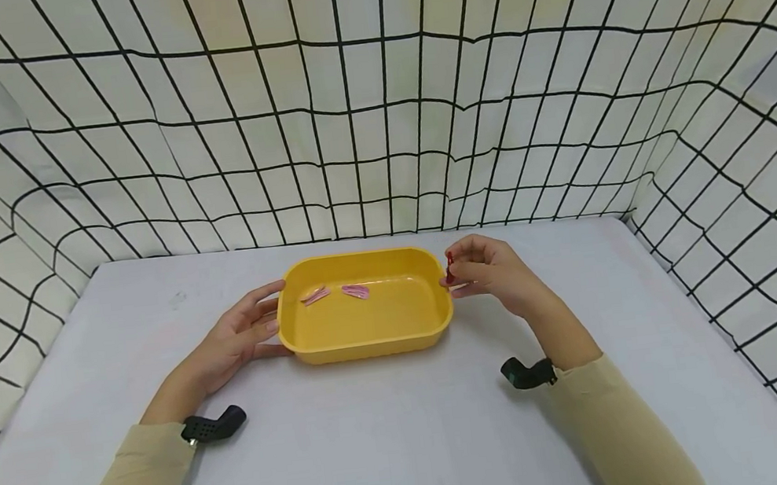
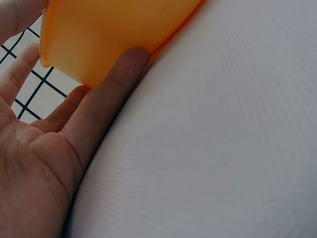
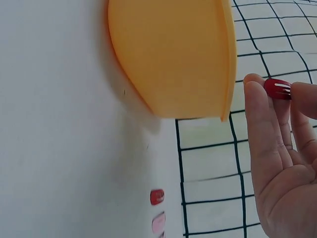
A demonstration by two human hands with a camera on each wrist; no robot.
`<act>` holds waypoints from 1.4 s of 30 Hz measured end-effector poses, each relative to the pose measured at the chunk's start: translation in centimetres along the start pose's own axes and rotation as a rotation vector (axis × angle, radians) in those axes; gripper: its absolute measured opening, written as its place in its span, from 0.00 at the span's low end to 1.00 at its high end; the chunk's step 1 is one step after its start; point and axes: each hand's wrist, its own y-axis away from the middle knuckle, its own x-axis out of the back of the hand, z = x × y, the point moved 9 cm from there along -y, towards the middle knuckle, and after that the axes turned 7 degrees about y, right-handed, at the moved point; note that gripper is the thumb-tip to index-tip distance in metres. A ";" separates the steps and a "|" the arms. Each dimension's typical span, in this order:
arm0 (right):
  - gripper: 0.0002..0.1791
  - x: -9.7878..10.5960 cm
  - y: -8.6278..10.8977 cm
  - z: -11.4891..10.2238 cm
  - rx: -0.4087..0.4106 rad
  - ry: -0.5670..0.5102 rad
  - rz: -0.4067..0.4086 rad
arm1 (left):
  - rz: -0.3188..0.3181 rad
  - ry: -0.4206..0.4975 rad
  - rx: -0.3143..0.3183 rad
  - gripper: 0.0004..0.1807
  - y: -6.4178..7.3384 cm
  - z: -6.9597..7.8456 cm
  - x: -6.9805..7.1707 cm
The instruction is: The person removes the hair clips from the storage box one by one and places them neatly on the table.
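A yellow plastic tray point(image 1: 371, 350) stands on the white table, with pink hair clips point(image 1: 355, 292) lying inside toward its far left. At the tray's left end is my left hand point(image 1: 242, 333), its fingers spread and extended along the outer wall. The left wrist view shows one long finger point(image 2: 119, 84) low against the tray's side point(image 2: 114, 34). Just off the right rim, my right hand point(image 1: 487, 268) pinches a red snap hair clip point(image 3: 277, 89) between thumb and fingertips. That clip is held above table height.
In the right wrist view, a red clip point(image 3: 157, 197) and a pink clip point(image 3: 158, 223) lie on the table near the net. Black netting point(image 1: 365, 158) over white cloth rises behind and on both sides of the table point(image 1: 381, 441).
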 end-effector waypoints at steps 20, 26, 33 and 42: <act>0.15 6.3 1.2 1.8 -0.003 0.037 0.162 | -0.008 -0.010 -0.009 0.34 0.1 -0.4 0.4; 0.13 8.0 1.4 2.4 -0.004 0.028 0.197 | -0.009 -0.015 -0.008 0.34 0.0 -0.4 0.4; 0.12 9.1 1.5 3.1 -0.006 0.002 0.215 | -0.010 -0.013 -0.006 0.34 -0.1 -0.3 0.2; 0.15 9.8 1.5 4.2 -0.051 0.012 0.225 | -0.003 -0.011 0.001 0.34 -0.1 -0.1 0.1</act>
